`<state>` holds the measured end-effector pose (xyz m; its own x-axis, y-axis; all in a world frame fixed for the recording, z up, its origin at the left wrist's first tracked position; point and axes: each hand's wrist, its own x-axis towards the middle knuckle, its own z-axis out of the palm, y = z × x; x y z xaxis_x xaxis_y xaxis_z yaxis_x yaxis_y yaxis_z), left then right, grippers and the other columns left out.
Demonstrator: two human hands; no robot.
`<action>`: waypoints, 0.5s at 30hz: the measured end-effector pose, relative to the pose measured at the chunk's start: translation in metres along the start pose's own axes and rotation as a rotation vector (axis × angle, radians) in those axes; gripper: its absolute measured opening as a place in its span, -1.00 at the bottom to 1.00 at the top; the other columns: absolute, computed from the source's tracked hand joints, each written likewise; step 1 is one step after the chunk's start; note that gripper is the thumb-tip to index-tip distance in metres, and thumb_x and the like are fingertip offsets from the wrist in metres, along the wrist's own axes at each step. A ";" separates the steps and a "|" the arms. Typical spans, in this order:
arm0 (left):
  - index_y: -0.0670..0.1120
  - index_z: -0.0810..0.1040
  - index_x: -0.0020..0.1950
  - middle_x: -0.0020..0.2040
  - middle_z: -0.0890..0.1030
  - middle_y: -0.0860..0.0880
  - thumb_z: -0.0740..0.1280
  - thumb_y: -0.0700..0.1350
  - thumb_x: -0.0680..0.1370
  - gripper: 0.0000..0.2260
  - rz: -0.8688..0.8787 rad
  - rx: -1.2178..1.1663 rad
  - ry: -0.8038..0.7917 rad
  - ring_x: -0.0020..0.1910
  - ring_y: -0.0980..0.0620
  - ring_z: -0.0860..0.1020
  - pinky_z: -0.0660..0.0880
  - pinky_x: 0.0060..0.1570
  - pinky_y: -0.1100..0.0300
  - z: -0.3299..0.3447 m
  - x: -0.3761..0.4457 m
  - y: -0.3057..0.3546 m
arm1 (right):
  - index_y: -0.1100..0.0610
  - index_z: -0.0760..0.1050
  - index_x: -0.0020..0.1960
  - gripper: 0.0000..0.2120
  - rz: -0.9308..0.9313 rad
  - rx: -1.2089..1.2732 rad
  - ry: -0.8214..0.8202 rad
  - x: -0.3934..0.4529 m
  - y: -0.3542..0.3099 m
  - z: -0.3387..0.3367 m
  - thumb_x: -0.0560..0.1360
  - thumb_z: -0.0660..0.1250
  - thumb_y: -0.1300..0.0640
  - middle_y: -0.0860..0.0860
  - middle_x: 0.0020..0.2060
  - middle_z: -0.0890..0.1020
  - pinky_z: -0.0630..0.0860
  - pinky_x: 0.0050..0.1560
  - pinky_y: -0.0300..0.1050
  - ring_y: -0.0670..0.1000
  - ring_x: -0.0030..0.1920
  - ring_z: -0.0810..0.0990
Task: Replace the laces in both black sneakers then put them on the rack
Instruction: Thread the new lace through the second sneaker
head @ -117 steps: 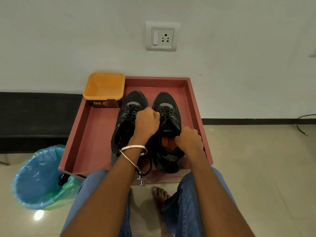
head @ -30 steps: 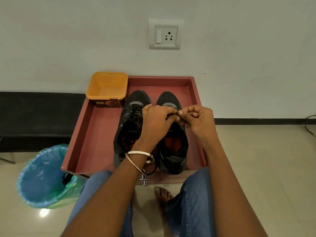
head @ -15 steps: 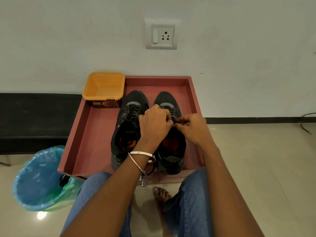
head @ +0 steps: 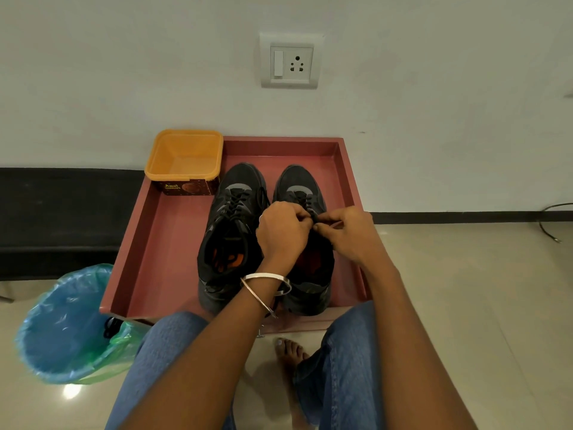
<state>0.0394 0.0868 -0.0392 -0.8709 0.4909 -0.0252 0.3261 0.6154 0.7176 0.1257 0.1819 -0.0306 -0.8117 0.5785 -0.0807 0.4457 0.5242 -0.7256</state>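
A red tray (head: 155, 243) sits on the tiled floor (head: 465, 305) against a white wall, holding two black sneakers (head: 231, 231) side by side and an orange tub (head: 184, 159) in its far left corner. A blue-lined bin (head: 62, 330) stands just beside the tray.

The left hand (head: 283, 232) and right hand (head: 350, 234) are covering the middle of the right sneaker (head: 305, 243), so its upper lace rows and tongue are hiding behind them, and whatever the curled fingers are pinching there is too small and dark to make out. The left wrist is blocking the strip between that sneaker and the left sneaker (head: 231, 237). The knees are hiding the near rim of the tray (head: 161, 243) holding the sneakers. Left of the tray, something black beside the bin (head: 62, 330) is too dark to identify. Right of the tray, a cable (head: 550, 225) is running off the picture's edge.
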 end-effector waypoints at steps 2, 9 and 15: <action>0.01 0.71 -0.12 -0.20 0.66 0.04 0.44 -0.09 0.46 -0.94 -0.113 -0.141 -0.034 -0.18 0.07 0.58 0.52 -0.23 0.19 0.000 0.001 -0.002 | 0.16 0.61 0.18 -0.74 0.004 0.023 -0.033 -0.001 -0.001 -0.002 0.51 0.40 0.14 0.08 -0.03 0.69 0.60 0.04 -0.02 0.00 -0.04 0.64; 0.08 0.60 -0.35 -0.25 0.61 0.07 0.53 -0.09 0.40 -0.82 -0.319 -0.325 -0.093 -0.16 0.08 0.58 0.51 -0.19 0.22 0.004 0.008 -0.005 | 0.19 0.64 0.11 -0.80 0.062 0.163 -0.034 0.000 0.002 -0.004 0.58 0.28 0.22 -0.13 -0.30 0.60 0.55 -0.07 -0.10 -0.19 -0.29 0.53; 0.00 0.68 -0.19 -0.24 0.63 0.07 0.55 -0.08 0.37 -0.91 -0.248 -0.300 -0.022 -0.18 0.09 0.61 0.51 -0.22 0.21 0.006 0.003 -0.007 | 0.03 0.60 -0.32 -0.77 0.159 0.247 0.132 0.007 -0.001 0.007 0.51 0.40 0.08 0.01 -0.42 0.60 0.60 -0.17 0.08 0.00 -0.35 0.58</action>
<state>0.0370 0.0878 -0.0481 -0.9005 0.3648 -0.2365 -0.0188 0.5107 0.8595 0.1167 0.1807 -0.0351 -0.6763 0.7253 -0.1288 0.4444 0.2623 -0.8566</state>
